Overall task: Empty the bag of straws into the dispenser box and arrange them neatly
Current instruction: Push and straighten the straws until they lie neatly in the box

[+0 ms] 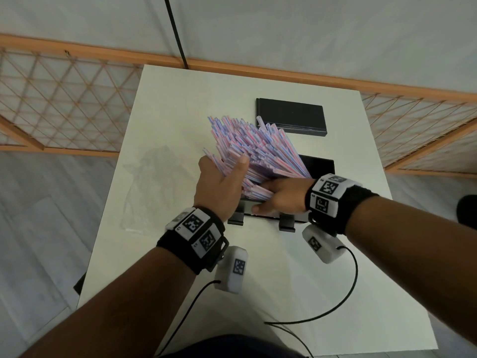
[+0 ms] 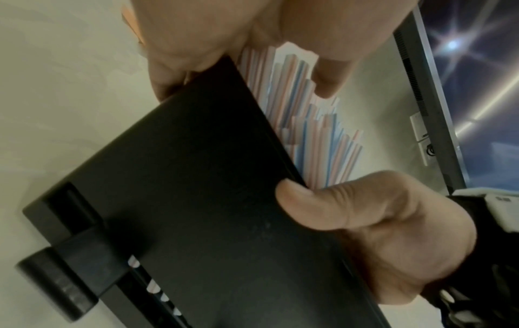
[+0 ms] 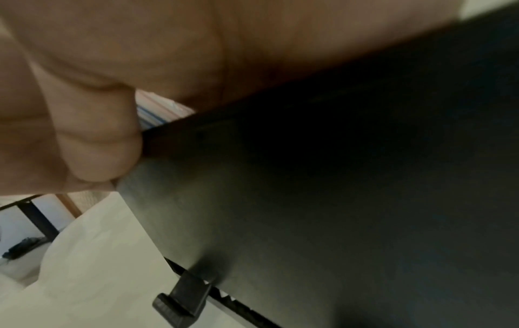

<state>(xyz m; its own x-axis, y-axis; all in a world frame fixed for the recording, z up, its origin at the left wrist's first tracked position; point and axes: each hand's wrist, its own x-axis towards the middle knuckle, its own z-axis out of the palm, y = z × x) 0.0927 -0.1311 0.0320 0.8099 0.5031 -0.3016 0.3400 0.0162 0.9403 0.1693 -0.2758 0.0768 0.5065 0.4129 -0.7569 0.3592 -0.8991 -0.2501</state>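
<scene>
Pink, blue and white striped straws (image 1: 258, 146) stand fanned out and tilted in the black dispenser box (image 1: 320, 164) at the middle of the white table. My left hand (image 1: 223, 179) grips the bundle from the left, thumb over the front of the straws (image 2: 309, 133). My right hand (image 1: 281, 195) reaches across the box's near side. Its fingers lie over the straws' lower ends and its thumb (image 2: 295, 199) presses the box's front wall (image 2: 196, 199). In the right wrist view the thumb (image 3: 98, 144) meets the box edge (image 3: 337, 199), with straws (image 3: 160, 111) just behind.
An empty clear plastic bag (image 1: 149, 187) lies flat left of the box. The black lid (image 1: 291, 116) lies behind the box. Two black brackets (image 1: 286, 224) jut from the box's front. Wrist cables trail over the near table (image 1: 284, 293). A wooden lattice screen (image 1: 64, 104) stands behind.
</scene>
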